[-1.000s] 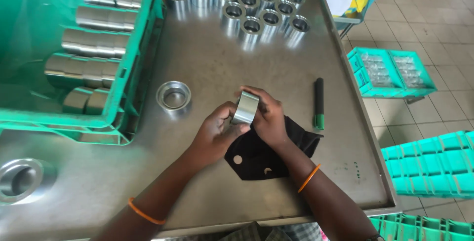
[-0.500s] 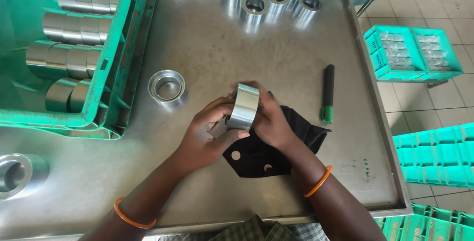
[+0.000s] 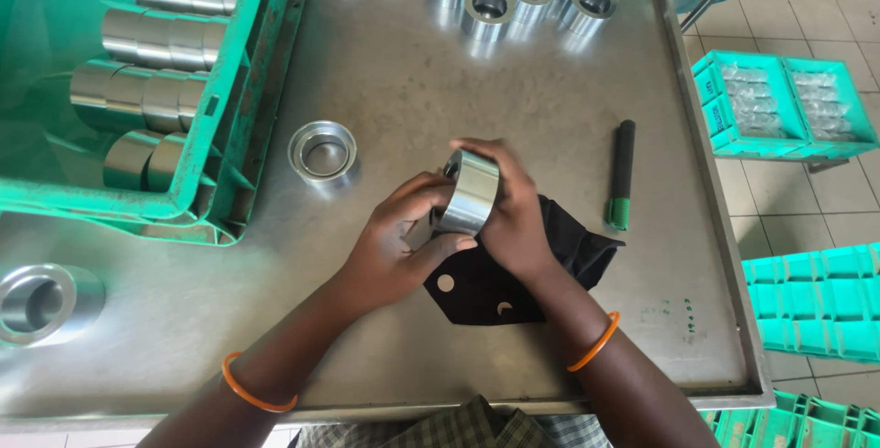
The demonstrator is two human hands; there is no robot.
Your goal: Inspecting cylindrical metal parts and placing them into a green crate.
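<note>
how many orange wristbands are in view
2. One orange wristband circles the left forearm near the bottom edge; the other circles the right wrist, just below the black cloth. Both hands grip a metal ring.

Glossy metal ring (image 3: 469, 193), matt black cloth (image 3: 513, 269), brushed steel table (image 3: 513, 90).

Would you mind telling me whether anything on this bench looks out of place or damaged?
Nothing stands out. Both hands hold one metal ring above the crumpled black cloth; another ring sits upright, and the marker lies flat.
</note>
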